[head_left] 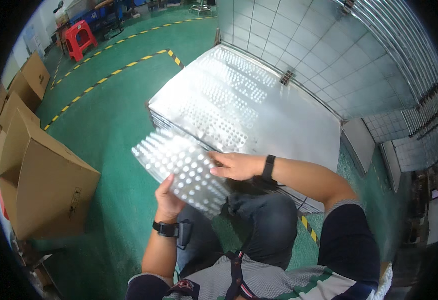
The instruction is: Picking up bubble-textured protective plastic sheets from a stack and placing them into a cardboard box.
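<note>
Sheet [189,175] lies at 1 o'clock from my left hand [169,201], which grips it, long axis running 10 to 4 o'clock; my right hand [241,166], fingers apart, is at its 3 o'clock edge.

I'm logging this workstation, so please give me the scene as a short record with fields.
Left hand: gripping a dotted silvery panel at its near left edge
Right hand: at the panel's right side; grip unclear
Ahead: wide silvery sheet, partly dotted
Left side: open cardboard box
Far left: red stool
Floor: green, with yellow-and-black tape
</note>
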Available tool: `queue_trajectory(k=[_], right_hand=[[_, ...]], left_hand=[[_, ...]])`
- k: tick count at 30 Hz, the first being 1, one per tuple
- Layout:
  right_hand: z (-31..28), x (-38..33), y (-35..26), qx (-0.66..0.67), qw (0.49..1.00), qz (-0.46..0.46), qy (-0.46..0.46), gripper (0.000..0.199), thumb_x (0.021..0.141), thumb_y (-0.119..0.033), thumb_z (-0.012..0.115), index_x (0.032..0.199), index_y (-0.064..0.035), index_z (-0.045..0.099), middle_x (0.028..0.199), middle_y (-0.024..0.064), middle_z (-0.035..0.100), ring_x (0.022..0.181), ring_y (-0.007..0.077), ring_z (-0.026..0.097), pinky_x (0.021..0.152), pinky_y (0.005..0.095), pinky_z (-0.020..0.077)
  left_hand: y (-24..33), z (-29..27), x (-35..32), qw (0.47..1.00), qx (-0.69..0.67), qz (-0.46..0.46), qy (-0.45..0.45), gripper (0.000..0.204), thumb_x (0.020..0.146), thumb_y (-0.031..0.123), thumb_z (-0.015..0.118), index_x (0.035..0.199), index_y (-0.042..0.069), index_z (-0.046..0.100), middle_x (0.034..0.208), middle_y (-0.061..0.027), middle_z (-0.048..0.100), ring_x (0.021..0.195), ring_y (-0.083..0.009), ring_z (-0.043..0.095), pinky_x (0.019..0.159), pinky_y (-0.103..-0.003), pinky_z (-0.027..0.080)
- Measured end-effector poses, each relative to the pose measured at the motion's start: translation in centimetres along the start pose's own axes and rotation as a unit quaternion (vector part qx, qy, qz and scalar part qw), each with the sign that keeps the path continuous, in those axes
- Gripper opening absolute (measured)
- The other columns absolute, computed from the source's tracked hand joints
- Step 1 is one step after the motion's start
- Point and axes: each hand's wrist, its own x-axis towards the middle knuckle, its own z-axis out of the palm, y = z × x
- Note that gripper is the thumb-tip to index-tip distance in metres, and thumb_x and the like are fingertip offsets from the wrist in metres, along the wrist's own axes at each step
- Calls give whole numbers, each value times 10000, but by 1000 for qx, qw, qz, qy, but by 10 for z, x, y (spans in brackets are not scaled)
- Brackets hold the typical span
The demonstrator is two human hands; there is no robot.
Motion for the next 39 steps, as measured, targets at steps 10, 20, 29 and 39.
queue_trajectory(k=[10,20,29,39], right_hand=[[-125,109,188,-293,927,180,148,856,749,-640,511,1395,-129,280,1444,256,112,1334,418,98,1026,607,134],[-12,92,129,-356,927,106,50,922,767,-663,462,1410,-63,184,1417,315,115,1285,546,79,992,653,146],[14,78,78,-355,934,35,9,826,754,-543,557,1331,-9,307,1342,314,268,1202,525,280,914,625,294],[-209,172,266,-305,880,215,293,786,792,-534,536,1357,-38,309,1425,262,175,1306,424,196,1047,534,204]], left_hand=[[-24,-116,61,966,-13,-47,252,495,824,183,458,1280,1,390,1266,-170,480,1150,-354,470,989,-499,348],[-35,-116,127,965,57,-73,246,520,871,274,524,1288,0,382,1263,-165,478,1139,-320,476,984,-451,360],[-43,-157,110,976,63,35,204,726,837,580,455,1335,65,336,1327,-115,430,1226,-308,391,1037,-454,289],[-13,-161,83,979,23,5,201,721,680,349,584,1262,-36,405,1208,-182,524,1086,-358,519,956,-484,384]])
